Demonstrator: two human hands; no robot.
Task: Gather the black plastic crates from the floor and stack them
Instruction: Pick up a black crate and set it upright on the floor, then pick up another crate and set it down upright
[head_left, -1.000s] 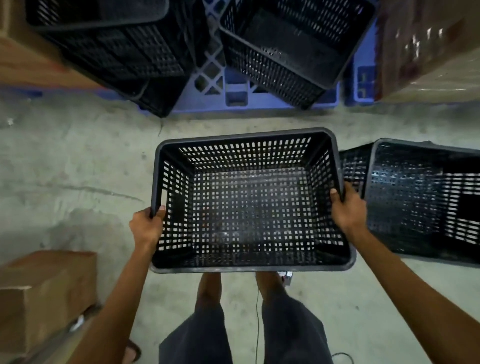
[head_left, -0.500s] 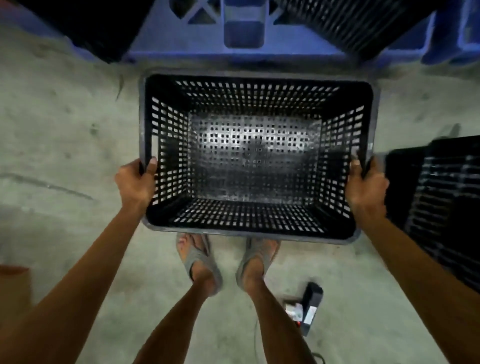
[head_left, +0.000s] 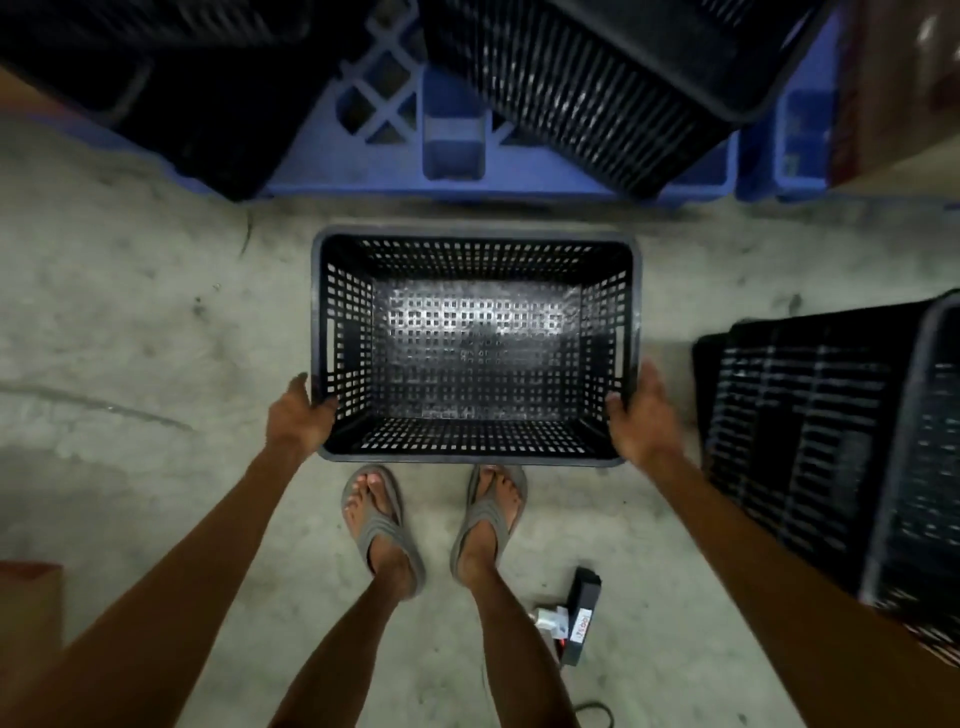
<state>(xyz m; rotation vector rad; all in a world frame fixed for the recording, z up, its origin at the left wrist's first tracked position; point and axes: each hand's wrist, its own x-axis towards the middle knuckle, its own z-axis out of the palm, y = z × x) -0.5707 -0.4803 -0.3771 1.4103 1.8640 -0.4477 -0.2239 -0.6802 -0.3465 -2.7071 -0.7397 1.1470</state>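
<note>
A person's left hand (head_left: 298, 415) and right hand (head_left: 640, 418), fingers loosened, flank a black crate (head_left: 475, 345) upright on the concrete floor (head_left: 130, 322) before 2 sandalled feet. Likely set down as a base; a second crate (head_left: 841, 441) lies right, more on the blue pallet (head_left: 452, 130) beyond.

- The crate (head_left: 475, 345) between my left hand (head_left: 298, 415) and my right hand (head_left: 641, 418) is black, its walls and base a grid of small square holes, with a pale sheen on the base.
- Beyond my hands the pallet (head_left: 452, 130) is blue, with crossed lattice openings.
- Right of my right hand another crate (head_left: 841, 447) is black, ribbed in rows of slots.
- The floor (head_left: 156, 322) beneath is mottled grey-green.
- My sandals (head_left: 387, 525) are grey with ridged straps.
</note>
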